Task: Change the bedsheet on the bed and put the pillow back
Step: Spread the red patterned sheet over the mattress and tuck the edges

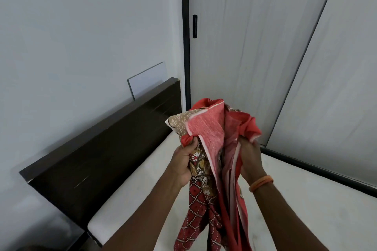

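Observation:
A bunched red patterned bedsheet (pixel 208 130) with brown and white print hangs in front of me above the bed. My left hand (pixel 184 161) grips a fold of it on the left side. My right hand (pixel 252 159), an orange band on its wrist, grips the cloth on the right. The sheet's lower part trails down between my forearms. The bare white mattress (pixel 295 206) lies below. No pillow is in view.
A dark wooden headboard (pixel 106 159) runs along the left against the pale wall. A clear panel (pixel 149 79) stands behind its far end. Grey sliding wardrobe doors (pixel 265 47) with a black frame and handle (pixel 194 26) border the bed's far side.

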Demonstrator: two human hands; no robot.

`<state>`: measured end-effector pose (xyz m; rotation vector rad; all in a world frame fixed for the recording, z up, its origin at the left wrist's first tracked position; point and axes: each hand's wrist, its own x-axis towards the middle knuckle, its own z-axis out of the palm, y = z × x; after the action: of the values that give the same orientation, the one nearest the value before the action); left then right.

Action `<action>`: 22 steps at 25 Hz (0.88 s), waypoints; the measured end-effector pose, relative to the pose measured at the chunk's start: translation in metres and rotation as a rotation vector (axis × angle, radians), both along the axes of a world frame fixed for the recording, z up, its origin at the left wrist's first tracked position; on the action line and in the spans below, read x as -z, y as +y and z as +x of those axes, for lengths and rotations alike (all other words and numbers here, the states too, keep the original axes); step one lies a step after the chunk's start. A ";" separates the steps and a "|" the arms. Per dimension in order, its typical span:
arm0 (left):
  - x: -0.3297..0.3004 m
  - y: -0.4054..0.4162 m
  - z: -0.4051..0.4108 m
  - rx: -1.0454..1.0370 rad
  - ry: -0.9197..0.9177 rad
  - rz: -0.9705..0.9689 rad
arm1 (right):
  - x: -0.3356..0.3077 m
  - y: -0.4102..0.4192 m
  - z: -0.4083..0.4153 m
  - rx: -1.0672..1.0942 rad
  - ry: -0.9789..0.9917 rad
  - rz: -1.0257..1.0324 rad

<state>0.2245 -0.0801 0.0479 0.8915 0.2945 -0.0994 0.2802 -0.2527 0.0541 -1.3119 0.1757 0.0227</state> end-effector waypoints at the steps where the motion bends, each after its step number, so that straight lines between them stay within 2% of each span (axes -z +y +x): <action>1: 0.000 -0.002 0.001 0.016 -0.010 -0.004 | -0.006 0.001 -0.003 -0.041 0.008 -0.005; 5: -0.005 -0.020 0.002 0.128 -0.069 0.038 | -0.003 0.011 -0.021 -0.242 -0.072 -0.245; 11: -0.014 -0.024 -0.001 0.121 -0.020 0.065 | 0.007 0.003 -0.025 -0.439 -0.268 -0.316; 14: -0.013 -0.025 0.004 0.070 -0.010 0.210 | 0.006 0.008 -0.025 -0.408 -0.326 -0.422; 17: -0.011 -0.020 0.011 -0.002 0.002 0.312 | 0.005 0.008 -0.024 -0.433 -0.304 -0.391; 19: -0.009 -0.017 0.012 -0.018 -0.011 0.306 | 0.005 0.007 -0.021 -0.398 -0.282 -0.379; 22: -0.008 -0.020 0.006 0.012 -0.041 0.192 | 0.002 -0.001 -0.014 -0.291 -0.263 -0.331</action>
<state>0.2305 -0.1000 0.0559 1.0851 0.2635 -0.0649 0.2657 -0.2535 0.0524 -1.6467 -0.2462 0.0702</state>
